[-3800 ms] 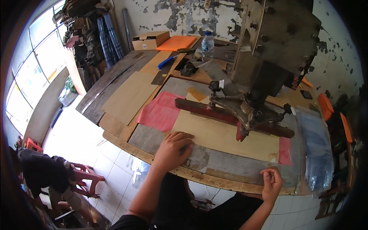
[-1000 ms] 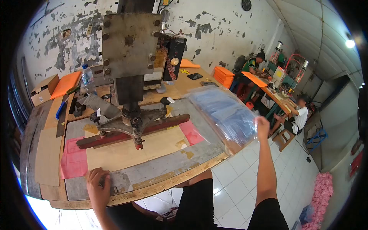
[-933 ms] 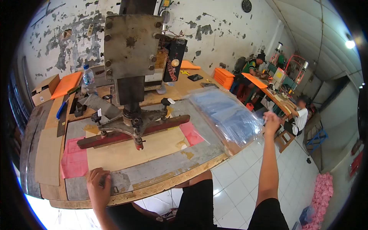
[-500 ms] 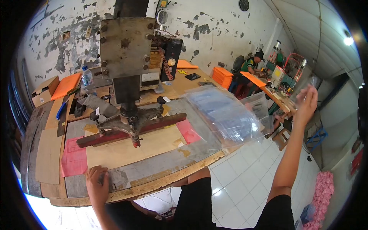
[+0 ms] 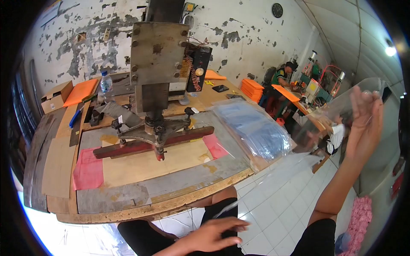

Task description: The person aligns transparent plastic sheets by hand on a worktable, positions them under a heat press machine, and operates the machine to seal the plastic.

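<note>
My right hand (image 5: 366, 117) is raised at the far right, gripping a clear plastic sheet (image 5: 337, 106). The sheet hangs down and to the left, and its lower part is blurred by motion. Over my lap, my left hand (image 5: 213, 235) has its thumb and fingers apart, with nothing visible between them. It is just below the sheet's trailing edge; whether they touch is unclear. A stack of clear plastic bags (image 5: 252, 128) lies on the table's right side. Left of it, a press head (image 5: 156, 134) with a red-edged bar (image 5: 183, 138) stands over a beige sheet (image 5: 149, 168).
Pink pieces (image 5: 88, 168) flank the beige sheet on a grey plate. A water bottle (image 5: 106, 87), a cardboard box (image 5: 56, 96), a blue-handled cutter (image 5: 76, 117) and a phone (image 5: 220, 88) lie farther back. Another person (image 5: 279, 79) sits beside orange stacks (image 5: 252, 89). The table's front edge (image 5: 158, 205) crosses my knees.
My left hand has left the table's front edge and moved right, over my lap. My right hand has moved farther right, with the plastic sheet now stretched out from it.
</note>
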{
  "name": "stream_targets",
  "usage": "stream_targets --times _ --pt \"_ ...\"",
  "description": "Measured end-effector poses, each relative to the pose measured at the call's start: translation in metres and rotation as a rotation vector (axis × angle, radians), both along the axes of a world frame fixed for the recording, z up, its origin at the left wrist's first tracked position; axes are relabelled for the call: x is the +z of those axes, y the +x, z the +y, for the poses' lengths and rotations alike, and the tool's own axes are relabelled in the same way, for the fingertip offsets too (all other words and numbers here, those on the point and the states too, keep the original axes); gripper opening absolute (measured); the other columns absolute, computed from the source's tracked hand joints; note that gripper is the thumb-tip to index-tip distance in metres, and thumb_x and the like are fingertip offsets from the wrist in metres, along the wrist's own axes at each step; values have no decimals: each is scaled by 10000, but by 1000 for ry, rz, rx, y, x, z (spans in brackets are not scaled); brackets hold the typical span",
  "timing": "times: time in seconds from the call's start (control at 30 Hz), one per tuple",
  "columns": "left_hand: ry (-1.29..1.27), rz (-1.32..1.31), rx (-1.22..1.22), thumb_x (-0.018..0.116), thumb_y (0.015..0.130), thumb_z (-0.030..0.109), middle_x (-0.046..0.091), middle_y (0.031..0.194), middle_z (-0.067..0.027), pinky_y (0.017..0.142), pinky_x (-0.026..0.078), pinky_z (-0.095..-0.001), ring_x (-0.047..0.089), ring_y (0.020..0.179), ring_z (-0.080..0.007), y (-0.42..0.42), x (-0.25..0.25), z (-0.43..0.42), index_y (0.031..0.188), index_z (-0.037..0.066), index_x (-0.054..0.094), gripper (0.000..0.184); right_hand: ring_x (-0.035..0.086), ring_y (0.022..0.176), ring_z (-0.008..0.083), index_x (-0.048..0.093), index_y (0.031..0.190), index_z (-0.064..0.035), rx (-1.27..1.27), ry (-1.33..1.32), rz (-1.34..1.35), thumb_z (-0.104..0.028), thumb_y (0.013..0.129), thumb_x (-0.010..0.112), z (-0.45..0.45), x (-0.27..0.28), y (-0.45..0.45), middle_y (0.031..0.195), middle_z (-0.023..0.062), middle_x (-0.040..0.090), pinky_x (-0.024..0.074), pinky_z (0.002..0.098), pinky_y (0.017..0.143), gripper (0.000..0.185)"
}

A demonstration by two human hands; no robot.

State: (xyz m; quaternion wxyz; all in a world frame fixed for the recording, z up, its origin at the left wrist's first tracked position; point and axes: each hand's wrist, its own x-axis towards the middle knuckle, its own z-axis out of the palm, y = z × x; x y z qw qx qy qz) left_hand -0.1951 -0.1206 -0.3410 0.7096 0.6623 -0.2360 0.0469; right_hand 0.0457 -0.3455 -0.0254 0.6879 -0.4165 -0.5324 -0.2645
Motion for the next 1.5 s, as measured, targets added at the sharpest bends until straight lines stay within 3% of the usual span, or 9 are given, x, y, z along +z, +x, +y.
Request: stream_targets --times 0.2,0.4,0.47,0.6,0.77,0.87,1.17,1.33,1.5 --pt "-897 158 -399 256 876 965 273 1693 -243 1186 373 -569 374 1519 -424 25 21 -14 1693 83 -37 1238 668 1243 346 622 1296 35 733 -958 8 -109 1018 680 10 -65 -58 1283 169 706 473 552 1145 319" --pt "-779 360 -169 434 1054 633 400 1617 -282 1058 526 -489 501 1441 -374 17 29 22 1670 47 138 900 703 1112 299 722 1191 -6 1031 -1695 -216 -148 984 710 71 -166 -113 1231 159 727 560 403 977 251" --pt "-611 409 -25 525 1122 204 626 1422 -230 864 590 -348 720 1123 -261 9 30 24 1638 29 229 620 677 1178 317 678 1319 -23 1099 -1495 -233 -200 980 728 73 -211 -127 1312 160 702 534 424 1030 386" --pt "-270 497 144 530 1111 160 756 987 -106 665 556 -294 676 658 -116 -19 39 53 1557 76 439 464 665 1198 379 606 1440 -14 1200 -1331 -234 -263 1002 718 74 -200 -123 1374 175 679 527 459 1045 516" --pt "127 448 335 625 1080 234 759 942 -85 623 541 -300 681 647 -108 -64 41 73 1400 98 633 348 714 1098 354 691 1241 31 1489 -899 18 15 969 663 55 -229 -83 1252 171 723 547 475 1031 273" --pt "376 322 207 697 1031 223 749 799 -43 630 556 -280 711 631 -132 -80 68 74 1222 90 752 239 629 1277 383 613 1379 13 931 -1047 548 9 936 646 63 -241 -84 1392 196 648 484 480 1099 445" --pt "689 -157 280 810 919 189 760 832 -153 574 551 -392 732 673 -312 -110 95 69 1117 31 779 255 207 1591 401 117 1698 -151 554 -1209 -466 -106 963 664 136 -369 -125 1718 161 223 227 559 1282 917" --pt "713 -173 258 811 917 187 759 825 -144 565 547 -387 729 662 -303 -116 111 74 1118 35 781 254 236 1582 377 578 1407 -85 913 -1328 -51 -230 969 729 134 -350 -147 1663 208 329 191 549 1289 486" --pt "717 -185 229 812 915 185 758 818 -136 556 543 -382 725 651 -295 -105 113 70 1119 39 783 252 143 1625 343 214 1682 -66 796 -1199 -264 -249 827 770 150 -296 -142 1726 202 229 154 541 1291 1036"
